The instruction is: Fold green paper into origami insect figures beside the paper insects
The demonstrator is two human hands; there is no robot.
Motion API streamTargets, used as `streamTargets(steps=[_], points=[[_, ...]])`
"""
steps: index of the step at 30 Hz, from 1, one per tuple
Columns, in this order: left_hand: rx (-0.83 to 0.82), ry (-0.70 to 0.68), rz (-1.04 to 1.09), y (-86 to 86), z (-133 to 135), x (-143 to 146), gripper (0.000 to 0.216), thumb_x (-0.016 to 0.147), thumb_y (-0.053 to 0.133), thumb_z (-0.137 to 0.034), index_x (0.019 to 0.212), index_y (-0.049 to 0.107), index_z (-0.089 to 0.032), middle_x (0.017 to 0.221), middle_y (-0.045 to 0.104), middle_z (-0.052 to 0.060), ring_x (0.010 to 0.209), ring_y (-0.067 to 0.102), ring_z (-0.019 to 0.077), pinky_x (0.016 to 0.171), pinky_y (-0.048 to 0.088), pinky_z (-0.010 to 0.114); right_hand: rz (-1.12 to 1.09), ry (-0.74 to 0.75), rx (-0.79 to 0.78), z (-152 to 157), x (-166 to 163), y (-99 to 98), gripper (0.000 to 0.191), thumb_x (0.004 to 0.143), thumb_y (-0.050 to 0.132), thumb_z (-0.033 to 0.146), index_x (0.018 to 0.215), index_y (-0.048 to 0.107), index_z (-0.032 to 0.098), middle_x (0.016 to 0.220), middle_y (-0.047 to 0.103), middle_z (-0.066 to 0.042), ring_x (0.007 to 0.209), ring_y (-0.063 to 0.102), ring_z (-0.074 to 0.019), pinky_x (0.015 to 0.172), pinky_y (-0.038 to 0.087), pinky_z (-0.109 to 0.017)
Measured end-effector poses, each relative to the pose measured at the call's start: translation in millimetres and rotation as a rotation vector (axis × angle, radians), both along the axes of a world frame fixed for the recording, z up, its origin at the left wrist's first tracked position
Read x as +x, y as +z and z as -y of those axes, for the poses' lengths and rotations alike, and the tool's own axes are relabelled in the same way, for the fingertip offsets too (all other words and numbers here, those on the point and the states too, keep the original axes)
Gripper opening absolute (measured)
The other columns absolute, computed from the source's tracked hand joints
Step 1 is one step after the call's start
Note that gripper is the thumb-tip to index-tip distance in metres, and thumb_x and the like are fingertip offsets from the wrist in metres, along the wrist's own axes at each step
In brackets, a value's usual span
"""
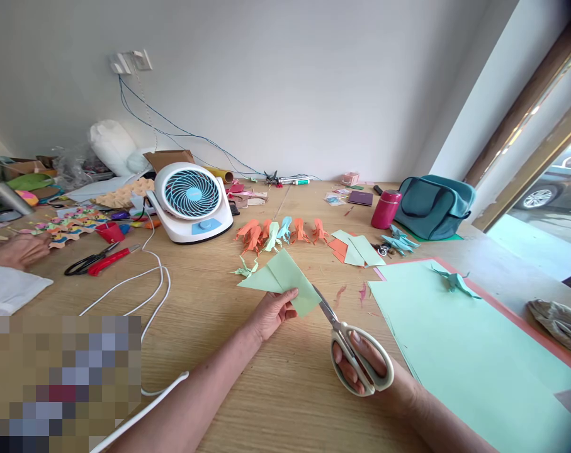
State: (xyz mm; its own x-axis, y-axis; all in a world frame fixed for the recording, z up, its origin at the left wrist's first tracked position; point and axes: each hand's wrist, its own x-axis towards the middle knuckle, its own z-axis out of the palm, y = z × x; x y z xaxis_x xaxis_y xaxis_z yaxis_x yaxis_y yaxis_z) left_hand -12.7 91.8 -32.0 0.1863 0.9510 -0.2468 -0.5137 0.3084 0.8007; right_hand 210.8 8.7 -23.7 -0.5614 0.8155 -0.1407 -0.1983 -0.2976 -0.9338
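At centre frame, the left hand pinched pale green paper; to its lower right, the right hand gripped scissors at the paper's right edge. A clean cut probably needed the sheet held taut.

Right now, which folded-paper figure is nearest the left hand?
The pale green figure by the left corner of the held green paper, in front of the row; others sit farther back or well right.
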Motion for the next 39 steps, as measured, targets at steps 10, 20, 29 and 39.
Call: streamTargets(steps=[10,20,29,39], points=[[0.002,-0.005,-0.002,-1.9,-0.5,1.2,0.038,0.059,0.091,-0.025,0.088,0.070,-0.015,0.084,0.074,0.003,0.068,0.069,0.0128,0.050,0.055,0.020,-0.029,-0.022,0.007,1.1,-0.7,-2.6,0.052,0.093,0.045,0.064,0.083,0.059,0.015,0.054,0.047,0.003,0.043,0.039,-0.0064,0.042,0.023,-0.021],[0.012,-0.011,-0.020,-3.2,-1.6,-0.2,0.042,0.055,0.093,-0.029,0.088,0.070,-0.014,0.079,0.072,0.001,0.062,0.065,0.0113,0.047,0.053,0.020,-0.013,0.001,0.010,2.1,-0.7,-1.7,0.051,0.094,0.044,0.063,0.085,0.060,0.015,0.055,0.047,0.003,0.044,0.038,-0.0067,0.044,0.024,-0.022],[0.011,-0.059,-0.044,0.3,5.4,5.7,0.043,0.057,0.092,-0.030,0.092,0.071,-0.015,0.085,0.073,0.003,0.068,0.068,0.0138,0.049,0.055,0.020,-0.034,-0.013,0.003,1.8,-1.5,-3.8,0.053,0.093,0.044,0.064,0.086,0.060,0.014,0.056,0.050,0.001,0.045,0.042,-0.0075,0.044,0.026,-0.021],[0.018,-0.050,-0.055,-1.9,4.7,5.7,0.043,0.057,0.092,-0.031,0.090,0.071,-0.015,0.083,0.072,0.002,0.066,0.067,0.0128,0.049,0.056,0.020,-0.022,-0.041,-0.009,2.3,-4.7,0.3,0.052,0.092,0.047,0.065,0.084,0.059,0.015,0.054,0.048,0.003,0.044,0.039,-0.0070,0.044,0.025,-0.021]])
